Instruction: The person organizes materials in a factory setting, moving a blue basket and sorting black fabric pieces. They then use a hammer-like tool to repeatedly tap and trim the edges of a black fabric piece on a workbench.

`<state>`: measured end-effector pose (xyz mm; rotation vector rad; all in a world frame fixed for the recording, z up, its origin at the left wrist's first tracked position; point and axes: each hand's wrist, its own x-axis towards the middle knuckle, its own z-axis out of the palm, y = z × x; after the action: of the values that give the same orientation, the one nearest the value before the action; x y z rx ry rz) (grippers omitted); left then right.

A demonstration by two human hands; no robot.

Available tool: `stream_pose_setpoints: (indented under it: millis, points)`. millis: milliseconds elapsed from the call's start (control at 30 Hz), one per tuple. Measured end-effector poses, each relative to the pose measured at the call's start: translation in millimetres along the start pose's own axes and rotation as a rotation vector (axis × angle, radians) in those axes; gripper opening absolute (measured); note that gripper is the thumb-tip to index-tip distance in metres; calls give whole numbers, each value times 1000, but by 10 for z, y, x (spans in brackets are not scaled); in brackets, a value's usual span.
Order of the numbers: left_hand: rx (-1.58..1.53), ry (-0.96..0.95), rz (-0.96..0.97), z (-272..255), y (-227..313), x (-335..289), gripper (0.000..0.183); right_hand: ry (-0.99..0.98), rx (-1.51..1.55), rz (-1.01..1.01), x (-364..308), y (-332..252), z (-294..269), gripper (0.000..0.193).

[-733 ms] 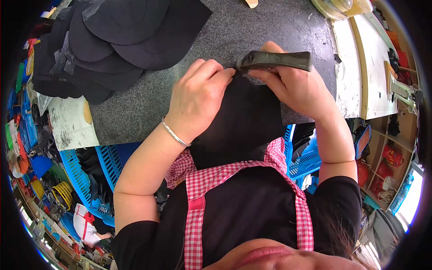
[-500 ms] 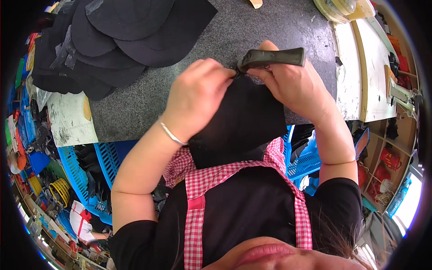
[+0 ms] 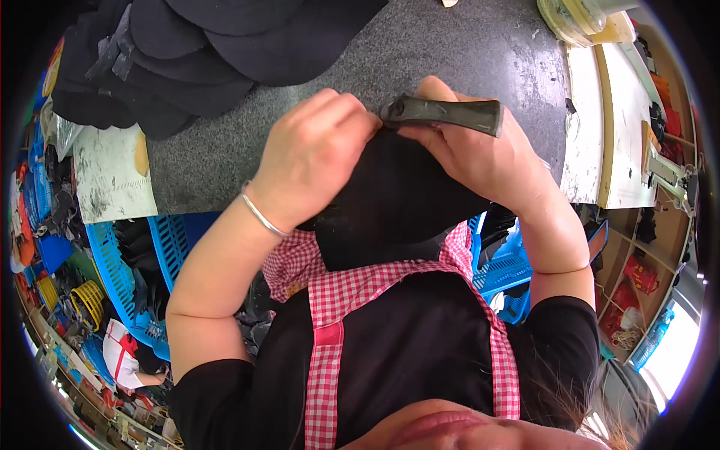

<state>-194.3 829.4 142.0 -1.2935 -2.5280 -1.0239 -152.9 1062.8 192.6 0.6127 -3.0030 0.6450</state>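
Observation:
A black sheet piece (image 3: 390,199), seemingly fabric or thin leather, lies over the near table edge and hangs down toward my apron. My left hand (image 3: 309,154) is closed in a pinch at the sheet's far edge. In my right hand (image 3: 491,161) is a hammer (image 3: 461,114) with a dark, worn metal head. Its round face sits close beside my left fingertips, over the sheet's edge. My right hand hides the handle.
Overlapping black cut pieces (image 3: 195,67) pile up at the far left of the dark speckled table (image 3: 450,45). A tub (image 3: 581,22) stands at the far right. Blue plastic baskets (image 3: 120,277) are below the table edge. Another person (image 3: 124,352) is at lower left.
My left hand has shifted slightly left, and its fingertips are a little lower along the sheet's edge. The hammer head has tilted and moved slightly left. The whole view has shifted a little.

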Motion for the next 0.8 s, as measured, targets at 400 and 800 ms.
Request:
stream_pose_setpoints:
  millis: [400, 800]
  points:
    - [8, -14, 40, -205, -120, -234, 15, -87, 55, -1, 130, -204, 63, 22]
    - [27, -27, 328, -180, 57, -694, 29, -33, 98, -142, 228, -197, 278, 29]
